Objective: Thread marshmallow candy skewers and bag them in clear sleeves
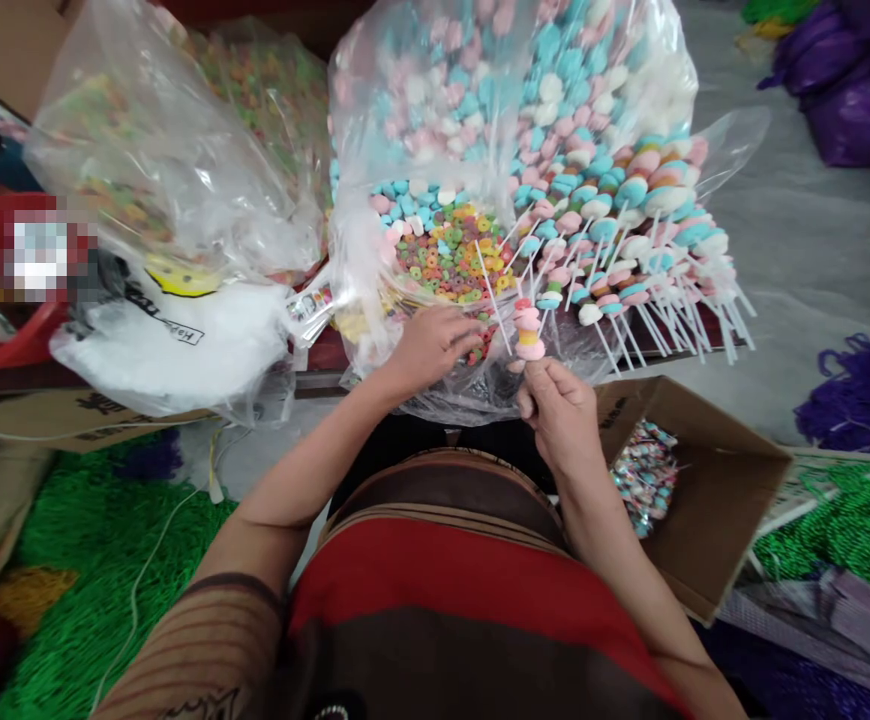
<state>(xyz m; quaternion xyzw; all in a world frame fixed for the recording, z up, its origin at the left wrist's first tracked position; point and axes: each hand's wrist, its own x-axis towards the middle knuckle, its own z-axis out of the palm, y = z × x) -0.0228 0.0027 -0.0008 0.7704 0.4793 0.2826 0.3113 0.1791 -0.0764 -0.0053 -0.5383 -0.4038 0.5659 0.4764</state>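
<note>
In my right hand (562, 405), a candy skewer (529, 335) stands upright, pinched low between thumb and fingers. Pink marshmallow pieces and a yellow piece are stacked on it. My left hand (439, 345) reaches over the front edge of the open clear bag, fingers loosely bent and a little apart, close to small colourful ring candies (450, 255). Its thumb and anything beneath the fingertips are hidden. A loose white stick (492, 295) leans between the two hands. To the right lie many finished candy skewers (630, 250), their white sticks pointing toward me.
Behind the ring candies is a big clear bag of pastel marshmallows (435, 90). More bagged ring candies (262, 100) and a white plastic bag (172, 345) are at left. An open cardboard box (727, 500) with wrapped candy stands below right. Green shredded strands (52, 540) cover the floor.
</note>
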